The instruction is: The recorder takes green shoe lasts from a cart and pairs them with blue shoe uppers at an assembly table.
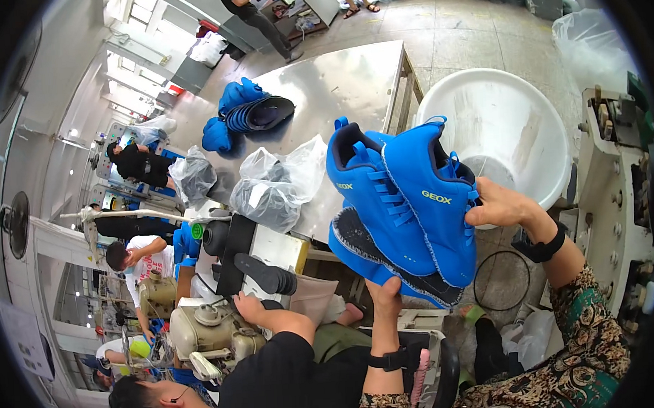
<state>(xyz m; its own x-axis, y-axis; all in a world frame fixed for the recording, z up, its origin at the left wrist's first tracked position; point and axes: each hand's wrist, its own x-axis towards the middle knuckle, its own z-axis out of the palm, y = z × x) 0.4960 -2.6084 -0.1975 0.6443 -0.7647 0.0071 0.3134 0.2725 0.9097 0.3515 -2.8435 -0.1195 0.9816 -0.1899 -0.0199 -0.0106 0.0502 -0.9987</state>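
Centre of the frame: a stack of bright blue shoe uppers [404,208], laced, with dark lining and frayed pale edges, is held up in the air between both hands, above the gap between the steel surface [336,87] and the big white tub [513,116] at the upper right.

The left hand [384,293] comes up from the lower edge and grips the bottom of the stack, fingers curled around the lowest dark-edged piece, thumb on the near side. A black strap wraps that forearm lower down.

The right hand [499,207] reaches in from the right and clamps the stack's right edge, fingers pressed together against the blue fabric near the heel collars. A black band [541,249] sits on that wrist, with a patterned green and brown sleeve [588,324] behind it.

On the steel surface, upper centre-left, lies another pile of blue uppers [246,113], well apart from the held stack. Closer, 2 crumpled clear plastic bags [275,184] with dark contents sit near the surface's front edge.

Lower left, another person in a black shirt [276,374] leans over a cream sewing machine [208,333], 1 hand on its top. A dark shoe sole [264,272] rests on the white stand just above. More people work at machines along the left rim, and 1 stands at the top of the frame.
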